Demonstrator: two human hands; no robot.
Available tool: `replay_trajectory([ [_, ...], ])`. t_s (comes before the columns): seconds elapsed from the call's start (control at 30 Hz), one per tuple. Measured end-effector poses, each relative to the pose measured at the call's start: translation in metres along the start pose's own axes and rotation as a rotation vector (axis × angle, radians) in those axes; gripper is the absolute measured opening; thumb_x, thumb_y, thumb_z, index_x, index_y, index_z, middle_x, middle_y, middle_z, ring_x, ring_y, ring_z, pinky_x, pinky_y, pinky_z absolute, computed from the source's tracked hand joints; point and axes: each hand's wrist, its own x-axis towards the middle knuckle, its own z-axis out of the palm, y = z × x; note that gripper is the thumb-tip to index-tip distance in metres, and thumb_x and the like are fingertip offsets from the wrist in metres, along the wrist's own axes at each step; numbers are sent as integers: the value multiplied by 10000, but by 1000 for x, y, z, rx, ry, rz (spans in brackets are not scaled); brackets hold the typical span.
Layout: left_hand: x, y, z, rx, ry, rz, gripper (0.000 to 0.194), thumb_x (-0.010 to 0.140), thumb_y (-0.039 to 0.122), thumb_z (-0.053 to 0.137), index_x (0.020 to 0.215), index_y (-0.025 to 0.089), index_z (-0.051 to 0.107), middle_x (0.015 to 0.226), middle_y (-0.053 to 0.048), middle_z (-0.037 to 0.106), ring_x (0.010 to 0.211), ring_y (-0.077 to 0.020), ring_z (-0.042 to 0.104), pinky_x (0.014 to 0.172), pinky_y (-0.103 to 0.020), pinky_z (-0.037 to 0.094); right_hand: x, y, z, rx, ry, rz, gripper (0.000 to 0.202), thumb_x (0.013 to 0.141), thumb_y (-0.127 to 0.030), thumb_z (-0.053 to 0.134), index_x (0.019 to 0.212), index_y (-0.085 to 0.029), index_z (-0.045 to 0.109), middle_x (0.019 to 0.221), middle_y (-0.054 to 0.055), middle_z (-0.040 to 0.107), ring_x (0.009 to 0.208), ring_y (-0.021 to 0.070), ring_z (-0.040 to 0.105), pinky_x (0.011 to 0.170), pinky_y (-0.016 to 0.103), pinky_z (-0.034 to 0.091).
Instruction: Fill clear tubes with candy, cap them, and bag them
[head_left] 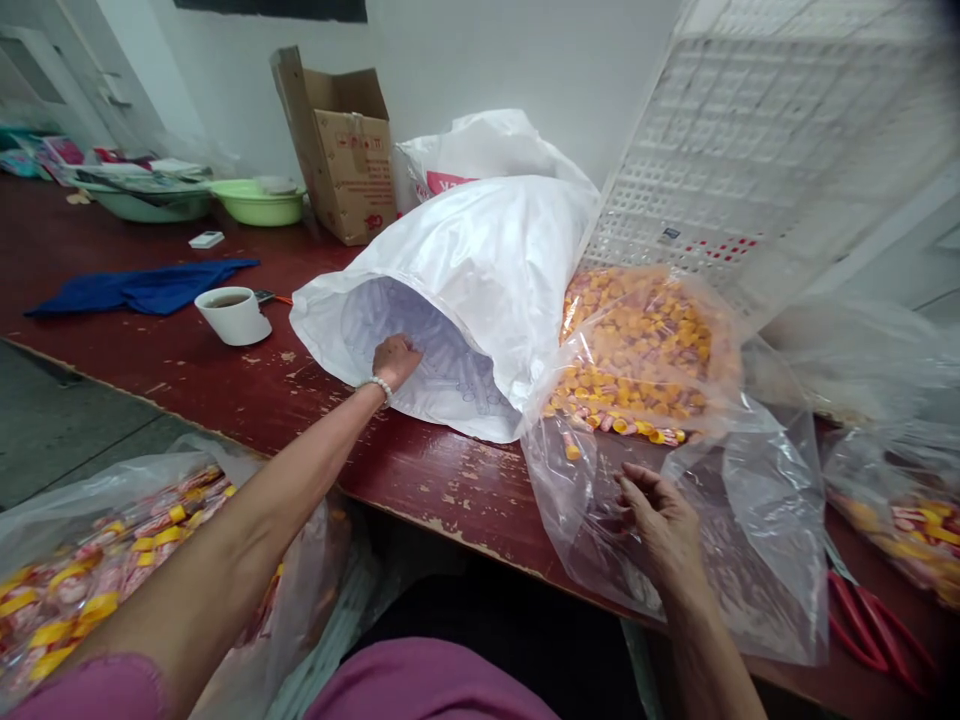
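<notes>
My left hand (397, 362), with a beaded bracelet at the wrist, is in the mouth of a large white sack (480, 240) lying on its side. Its fingers are curled, and whatever they hold is hidden. Clear plastic tubes (480, 385) lie inside the sack around it. My right hand (660, 515) hovers over the spread mouth of a clear plastic bag (765, 500); its fingers are half bent and apart, with nothing seen in them. Many small yellow-and-pink capped pieces (637, 350) fill that bag, and one loose piece (572, 447) lies near its opening.
Red-handled scissors (862, 620) lie at the right. A white cup (234, 316) of dark drink and a blue cloth (142, 288) are at the left. Behind stand a cardboard box (352, 165) and a white crate (720, 150). Another filled bag (97, 560) sits below the table edge.
</notes>
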Motion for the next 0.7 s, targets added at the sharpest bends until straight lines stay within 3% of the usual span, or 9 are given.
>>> replay_trajectory([
  [0.23, 3, -8, 5, 56, -26, -109, 324, 677, 413, 623, 841, 136, 666, 1009, -193, 681, 1000, -355, 607, 794, -402, 455, 13, 6, 12, -211, -46, -97, 459, 766, -513, 567, 1052, -156, 605, 788, 40, 624, 594, 136, 554, 549, 262, 461],
  [0.4, 5, -1, 14, 19, -73, -194, 476, 514, 494, 754, 785, 113, 661, 1045, -233, 659, 1056, -391, 576, 813, -409, 455, 27, 6, 36, -620, -79, -401, 440, 805, -468, 519, 1158, -221, 609, 1058, 87, 597, 834, 201, 585, 760, 345, 470],
  [0.5, 8, 0, 19, -59, -89, -236, 453, 450, 426, 806, 741, 116, 651, 1030, -222, 662, 1055, -374, 575, 769, -369, 466, 31, 7, 47, -867, -123, -452, 396, 839, -351, 496, 1213, -247, 577, 1087, 100, 573, 910, 230, 575, 789, 357, 455],
  [0.6, 11, -4, 18, -193, -134, -291, 323, 453, 311, 811, 635, 126, 620, 784, -150, 685, 827, -286, 638, 595, -292, 460, 33, 8, 51, -921, -117, -467, 372, 864, -292, 450, 1208, -212, 568, 1077, 121, 579, 919, 244, 569, 792, 365, 448],
  [0.7, 9, -7, 12, -379, -183, -379, 227, 533, 251, 755, 607, 125, 581, 537, -52, 591, 499, -157, 544, 429, -244, 372, 37, 8, 52, -799, -84, -418, 340, 808, -324, 549, 1127, -223, 610, 1067, 115, 584, 920, 260, 562, 798, 381, 439],
])
